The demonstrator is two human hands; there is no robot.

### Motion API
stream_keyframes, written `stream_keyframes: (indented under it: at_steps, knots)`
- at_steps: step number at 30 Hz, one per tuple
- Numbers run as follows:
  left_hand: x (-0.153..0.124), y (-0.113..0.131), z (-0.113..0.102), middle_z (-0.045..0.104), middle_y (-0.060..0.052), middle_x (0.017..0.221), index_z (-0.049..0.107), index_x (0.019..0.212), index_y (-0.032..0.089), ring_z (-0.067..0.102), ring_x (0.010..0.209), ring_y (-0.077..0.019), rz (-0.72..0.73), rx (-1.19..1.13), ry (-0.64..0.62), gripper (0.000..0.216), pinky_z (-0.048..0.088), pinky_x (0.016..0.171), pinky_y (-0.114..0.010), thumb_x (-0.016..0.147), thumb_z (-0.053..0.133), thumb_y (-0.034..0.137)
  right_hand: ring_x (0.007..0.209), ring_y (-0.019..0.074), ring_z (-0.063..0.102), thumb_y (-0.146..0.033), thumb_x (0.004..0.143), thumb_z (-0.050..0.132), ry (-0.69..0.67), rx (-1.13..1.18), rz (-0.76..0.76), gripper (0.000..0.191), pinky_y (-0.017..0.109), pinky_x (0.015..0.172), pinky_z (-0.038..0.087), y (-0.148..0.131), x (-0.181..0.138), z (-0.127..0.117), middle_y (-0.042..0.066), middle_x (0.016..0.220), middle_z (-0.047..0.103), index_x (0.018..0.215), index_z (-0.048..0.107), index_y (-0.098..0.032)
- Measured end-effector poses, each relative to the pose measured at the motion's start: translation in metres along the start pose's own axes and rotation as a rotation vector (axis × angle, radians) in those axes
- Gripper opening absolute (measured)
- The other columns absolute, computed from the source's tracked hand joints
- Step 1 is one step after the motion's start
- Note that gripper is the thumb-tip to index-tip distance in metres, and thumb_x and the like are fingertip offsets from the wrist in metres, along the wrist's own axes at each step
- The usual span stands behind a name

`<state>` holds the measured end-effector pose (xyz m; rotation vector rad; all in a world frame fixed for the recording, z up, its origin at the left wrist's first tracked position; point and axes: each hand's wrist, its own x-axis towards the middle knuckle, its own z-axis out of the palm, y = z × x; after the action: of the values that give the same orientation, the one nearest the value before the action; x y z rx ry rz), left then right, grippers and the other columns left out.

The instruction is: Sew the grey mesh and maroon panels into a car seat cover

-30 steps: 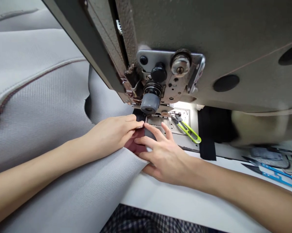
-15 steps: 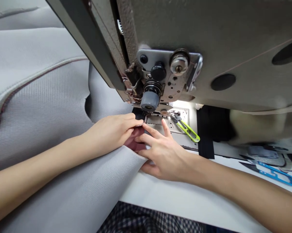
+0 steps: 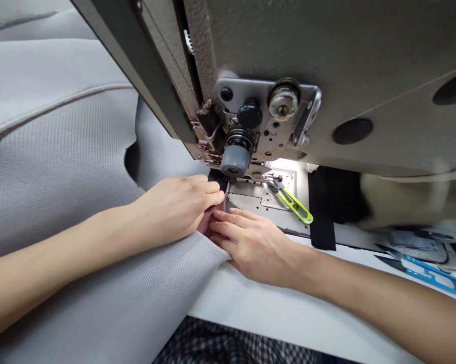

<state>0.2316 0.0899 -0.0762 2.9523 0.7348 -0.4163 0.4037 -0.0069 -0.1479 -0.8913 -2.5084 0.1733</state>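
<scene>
A large piece of grey textured fabric [image 3: 148, 288] passes under the head of a sewing machine [image 3: 307, 40], and a dull pink layer [image 3: 208, 218] shows along its folded edge. My left hand [image 3: 178, 205] is closed on this fabric, its fingertips just in front of the needle area [image 3: 228, 184]. My right hand [image 3: 250, 240] grips the fabric edge a little nearer to me, fingers close together and the thumb hidden below the grey corner. On the metal machine bed, right of the needle, lie yellow-green thread snips [image 3: 294, 205].
Blue thread snips [image 3: 428, 273] lie on the white table [image 3: 258, 308] at the right. A black strip [image 3: 322, 227] hangs over the machine bed's right side. More grey fabric with a piped seam [image 3: 56, 103] is heaped at the left.
My right hand's fingers have drawn back from the needle and closed together along the fabric edge. My left fingers have curled in more, and the fabric at the left has shifted slightly.
</scene>
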Motion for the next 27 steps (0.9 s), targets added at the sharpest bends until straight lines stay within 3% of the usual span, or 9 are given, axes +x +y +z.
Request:
stream_keyframes:
  at_steps: [5,9,13,19,27]
  knots:
    - [0.004,0.002,-0.004,0.059,-0.004,0.081,0.061,0.083,0.018,0.050,0.067,-0.0157,-0.006,0.060,0.026,0.021,0.026,0.052,-0.031,0.088,0.041,0.016,0.127,0.0212,0.052,-0.014,0.095,0.047,-0.033,-0.022,0.033,0.028,0.037,0.121,0.029,0.001,0.002,-0.001,0.006,0.116,0.066,0.117,0.066,-0.015]
    - [0.006,0.001,-0.004,0.060,-0.006,0.080,0.061,0.083,0.017,0.049,0.063,-0.0160,-0.015,0.075,0.024,0.019,0.024,0.049,-0.032,0.087,0.042,0.016,0.130,0.0211,0.051,-0.013,0.095,0.048,-0.020,-0.008,0.081,0.037,0.040,0.120,0.031,0.005,0.004,-0.001,0.008,0.126,0.065,0.131,0.058,-0.014]
    - [0.009,-0.002,-0.005,0.061,-0.007,0.080,0.061,0.081,0.017,0.047,0.059,-0.0157,-0.014,0.058,0.050,0.018,0.022,0.048,-0.033,0.085,0.044,0.014,0.127,0.0213,0.055,-0.013,0.095,0.049,-0.006,0.027,0.128,0.036,0.040,0.117,0.035,0.009,0.006,-0.002,0.008,0.130,0.063,0.129,0.060,-0.012]
    - [0.015,-0.002,-0.011,0.063,-0.009,0.088,0.063,0.082,0.017,0.056,0.070,-0.0189,-0.060,0.061,-0.002,0.023,0.030,0.053,-0.036,0.085,0.041,0.012,0.128,0.0206,0.053,-0.015,0.095,0.050,-0.042,0.066,0.200,0.035,0.039,0.116,0.036,0.016,0.010,-0.003,0.005,0.137,0.060,0.127,0.063,-0.016]
    - [0.019,0.002,-0.012,0.066,-0.011,0.096,0.066,0.090,0.016,0.061,0.085,-0.0251,-0.093,0.088,-0.041,0.026,0.041,0.065,-0.036,0.085,0.040,0.013,0.133,0.0210,0.048,-0.013,0.093,0.052,-0.067,0.086,0.278,0.037,0.043,0.117,0.028,0.020,0.011,-0.005,0.002,0.140,0.057,0.128,0.063,-0.021]
